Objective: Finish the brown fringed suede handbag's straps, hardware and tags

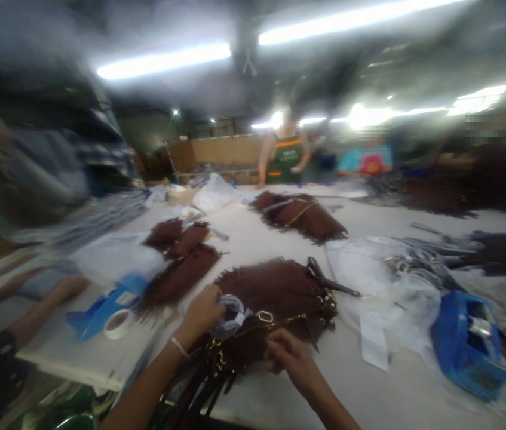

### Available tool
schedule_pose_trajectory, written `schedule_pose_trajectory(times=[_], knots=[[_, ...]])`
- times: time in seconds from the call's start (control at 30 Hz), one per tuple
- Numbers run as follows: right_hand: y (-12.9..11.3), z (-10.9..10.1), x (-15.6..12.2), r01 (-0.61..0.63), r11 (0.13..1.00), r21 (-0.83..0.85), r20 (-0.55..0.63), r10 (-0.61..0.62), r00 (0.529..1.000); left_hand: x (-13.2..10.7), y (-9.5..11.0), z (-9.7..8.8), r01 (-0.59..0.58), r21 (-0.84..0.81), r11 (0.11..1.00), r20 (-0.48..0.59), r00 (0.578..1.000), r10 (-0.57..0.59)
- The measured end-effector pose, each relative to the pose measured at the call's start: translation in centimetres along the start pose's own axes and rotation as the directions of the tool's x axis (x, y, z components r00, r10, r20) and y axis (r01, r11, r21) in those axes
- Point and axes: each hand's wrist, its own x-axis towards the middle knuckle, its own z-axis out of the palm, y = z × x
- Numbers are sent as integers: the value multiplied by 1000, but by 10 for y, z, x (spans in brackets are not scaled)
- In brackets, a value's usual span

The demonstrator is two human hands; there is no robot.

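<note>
A dark brown fringed bag [270, 286] with gold zips and rings lies in front of me on the white table. My left hand [205, 313] is closed at the bag's left side, gripping a coil of clear, greyish plastic [230, 316] that rests over the brown material. Low over the bag's near edge, my right hand [291, 358] has its fingers curled together; whatever is between them is hidden. Gold clasps [217, 355] and dark straps hang toward the table's front edge, below my left wrist. The picture is blurred.
More brown fringed bags [300, 218] lie farther back and to the left. A blue bin [470, 343] and clear plastic bags [369, 275] are on the right. White tape [118, 323] sits at left, near a co-worker's arms [42, 316]. Other people stand across the table.
</note>
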Motion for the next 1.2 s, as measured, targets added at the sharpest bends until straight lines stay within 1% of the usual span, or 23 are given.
schedule_pose_trajectory(times=[0.1,0.17,0.2,0.23,0.3,0.37,0.4,0.43,0.47,0.5,0.53,0.57,0.6,0.63,0.7,0.77,0.83,0.93,1.0,1.07,1.1,1.17,1.2], knots=[[5,15,-12,-47,997,61,-7,47,999,-26,9,-6,9,43,999,-74,997,-6],[9,28,-18,-74,985,155,12,73,997,-51,20,-3,27,39,999,-117,993,-22],[11,35,-21,-80,975,205,35,75,997,-64,25,0,44,6,999,-112,993,-43],[14,41,-24,-89,964,249,66,75,995,-77,31,4,67,-50,997,-83,994,-71],[19,51,-31,-116,945,304,97,90,991,-97,39,11,110,-191,975,34,994,-105],[25,53,-38,-111,947,302,43,103,994,-108,44,14,129,-291,948,166,983,-83],[29,52,-41,-104,951,293,3,107,994,-109,46,14,128,-304,944,201,977,-67],[32,48,-43,-92,954,284,-38,107,994,-108,47,13,113,-292,950,204,977,-54],[35,43,-45,-79,957,280,-74,104,992,-103,50,11,84,-261,962,176,984,-38],[37,37,-47,-76,956,282,-97,108,990,-97,52,10,39,-215,976,125,992,-12],[37,31,-47,-83,953,290,-105,117,988,-88,56,11,-23,-155,988,63,997,33],[37,24,-47,-90,950,300,-102,125,987,-78,60,12,-97,-86,992,11,995,99],[35,18,-46,-96,947,307,-90,129,988,-67,64,15,-172,-11,985,-18,985,172],[32,11,-45,-107,945,309,-67,134,989,-56,68,19,-233,65,970,-17,972,235],[23,-3,-43,-129,951,283,-4,135,991,-34,71,30,-288,186,940,48,958,284],[12,-17,-42,-127,969,213,59,117,991,-16,68,38,-298,229,927,134,953,273],[-1,-30,-40,-131,983,129,131,114,985,-3,60,40,-303,220,927,180,947,267],[-20,-47,-33,-163,986,30,237,152,960,4,48,36,-289,202,936,148,954,263],[-31,-52,-22,-138,990,-23,260,140,955,3,44,33,-266,197,944,107,963,248],[-38,-53,-9,-82,995,-58,218,92,972,0,44,31,-241,196,950,72,970,231],[-41,-51,-2,-54,996,-70,172,65,983,-2,45,31,-232,197,953,59,973,225],[-42,-47,12,-11,996,-90,42,15,999,-6,47,31,-221,200,954,33,975,219],[-41,-44,18,3,995,-99,-34,-6,999,-7,48,32,-219,203,954,17,975,220]])
